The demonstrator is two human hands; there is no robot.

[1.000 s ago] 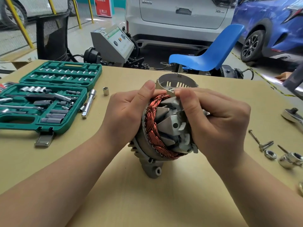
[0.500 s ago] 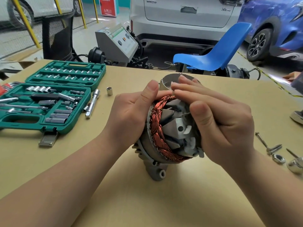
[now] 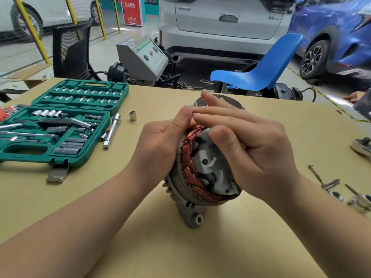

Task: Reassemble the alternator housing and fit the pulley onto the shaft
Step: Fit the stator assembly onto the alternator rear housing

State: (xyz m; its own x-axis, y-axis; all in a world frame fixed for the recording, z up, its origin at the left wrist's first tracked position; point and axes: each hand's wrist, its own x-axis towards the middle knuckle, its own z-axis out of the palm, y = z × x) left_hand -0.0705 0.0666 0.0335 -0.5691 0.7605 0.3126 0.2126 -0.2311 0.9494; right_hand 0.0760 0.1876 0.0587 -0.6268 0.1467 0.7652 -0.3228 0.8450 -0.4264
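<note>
The open alternator half (image 3: 202, 173) stands tilted on the table's middle, its copper stator winding (image 3: 189, 169) and grey rotor claws facing me, a mounting lug (image 3: 193, 217) at the bottom. My left hand (image 3: 160, 145) grips its left rim, thumb up along the top. My right hand (image 3: 253, 145) lies over the rotor's right side, fingers stretched straight across the top, thumb pressing on the rotor. Behind my hands, mostly hidden, sits the dark housing cover (image 3: 230, 101).
An open green socket set (image 3: 60, 125) fills the left of the table, with an extension bar (image 3: 112, 130) and a loose socket (image 3: 132, 115) beside it. Long bolts (image 3: 321, 177), nuts and a metal part (image 3: 361, 201) lie at the right. A blue chair (image 3: 259, 73) stands beyond.
My right hand's fingers have straightened and slid left over the top of the rotor, toward my left thumb. The alternator has stayed in place under my left hand's grip.
</note>
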